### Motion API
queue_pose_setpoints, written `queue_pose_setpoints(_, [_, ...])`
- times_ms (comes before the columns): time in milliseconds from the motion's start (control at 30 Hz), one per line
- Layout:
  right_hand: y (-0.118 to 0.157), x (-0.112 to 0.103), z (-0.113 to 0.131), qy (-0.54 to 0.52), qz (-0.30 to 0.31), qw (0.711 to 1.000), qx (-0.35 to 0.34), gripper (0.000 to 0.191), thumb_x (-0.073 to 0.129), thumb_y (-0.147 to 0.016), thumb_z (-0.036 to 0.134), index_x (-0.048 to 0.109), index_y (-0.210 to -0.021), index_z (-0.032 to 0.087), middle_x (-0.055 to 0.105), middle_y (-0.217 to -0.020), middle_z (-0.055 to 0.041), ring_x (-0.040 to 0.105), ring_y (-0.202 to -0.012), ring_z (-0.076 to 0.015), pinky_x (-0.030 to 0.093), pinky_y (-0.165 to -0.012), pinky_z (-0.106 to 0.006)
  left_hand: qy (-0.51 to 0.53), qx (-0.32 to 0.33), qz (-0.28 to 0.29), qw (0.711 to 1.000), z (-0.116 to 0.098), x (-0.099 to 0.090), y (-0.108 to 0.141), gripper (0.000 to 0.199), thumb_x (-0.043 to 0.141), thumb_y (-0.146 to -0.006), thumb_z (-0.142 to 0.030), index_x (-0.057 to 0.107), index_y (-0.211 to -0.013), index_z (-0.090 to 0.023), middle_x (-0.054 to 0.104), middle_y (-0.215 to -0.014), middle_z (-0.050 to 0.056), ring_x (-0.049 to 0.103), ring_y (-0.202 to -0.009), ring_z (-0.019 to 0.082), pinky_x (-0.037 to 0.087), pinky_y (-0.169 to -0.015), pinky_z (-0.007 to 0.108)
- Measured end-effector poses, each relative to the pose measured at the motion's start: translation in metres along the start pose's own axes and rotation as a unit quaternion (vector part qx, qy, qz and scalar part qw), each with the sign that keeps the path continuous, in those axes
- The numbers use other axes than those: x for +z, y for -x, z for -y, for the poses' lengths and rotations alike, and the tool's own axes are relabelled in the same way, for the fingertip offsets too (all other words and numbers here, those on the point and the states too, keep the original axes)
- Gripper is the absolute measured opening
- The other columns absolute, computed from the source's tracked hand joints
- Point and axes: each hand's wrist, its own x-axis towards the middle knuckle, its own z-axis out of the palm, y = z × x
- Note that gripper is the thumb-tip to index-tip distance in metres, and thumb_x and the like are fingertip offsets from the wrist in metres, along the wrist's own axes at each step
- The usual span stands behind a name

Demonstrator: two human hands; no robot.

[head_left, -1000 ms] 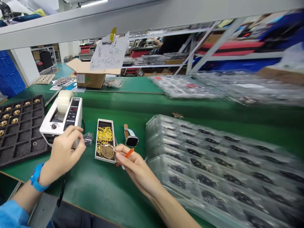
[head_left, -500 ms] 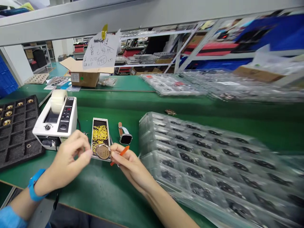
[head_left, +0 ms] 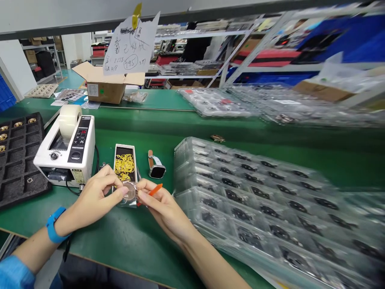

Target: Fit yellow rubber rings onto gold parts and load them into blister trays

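Observation:
My right hand (head_left: 156, 198) grips a round, rose-gold watch case (head_left: 130, 192) by its right edge. An orange pointed stick (head_left: 156, 189) also pokes out between its fingers. My left hand (head_left: 100, 194), with a blue band on the wrist, pinches the left edge of the case between thumb and forefinger. Behind the case lies a narrow white box (head_left: 134, 152) holding yellow rings (head_left: 124, 165). Just right of that box rests a square-faced watch (head_left: 157, 171) with a brown and pale strap.
A white tape dispenser (head_left: 67, 146) stands left of the box. Further left is a black foam tray (head_left: 22, 160) with gold round parts. Stacked clear trays (head_left: 255, 188) of dark parts fill the right side. Behind are a cardboard box (head_left: 105, 90) and a hanging paper (head_left: 129, 48).
My left hand has moved right, from beside the watch case onto its left edge. The right hand keeps its hold on the case and the orange stick. The view has shifted slightly.

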Motion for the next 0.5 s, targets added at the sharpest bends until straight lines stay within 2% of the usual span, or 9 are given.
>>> queue_pose_setpoints(300, [0.001, 0.000, 0.001, 0.004, 0.011, 1.000, -0.006, 0.031, 0.067, -0.075, 0.051, 0.060, -0.074, 0.020, 0.052, -0.070, 0.0019, 0.044, -0.066, -0.0126, 0.037, -0.067, -0.026, -0.025, 0.022, -0.015, 0.999, 0.002, 0.003, -0.002, 0.020, 0.053, -0.088, -0.023, 0.058, -0.070, -0.019, 0.041, -0.073, -0.002, 0.041, -0.066, 0.011, 0.034, -0.061, 0.025])
queue_pose_setpoints(500, [0.000, 0.001, -0.001, 0.025, 0.005, 0.999, -0.025, 0.031, 0.066, -0.077, 0.051, 0.060, -0.074, 0.021, 0.052, -0.070, 0.0016, 0.046, -0.067, -0.0130, 0.039, -0.069, -0.026, -0.166, 0.062, -0.099, 0.979, 0.001, 0.010, 0.000, 0.017, 0.056, -0.083, -0.022, 0.051, -0.067, -0.017, 0.044, -0.074, -0.002, 0.047, -0.064, 0.011, 0.037, -0.056, 0.024])
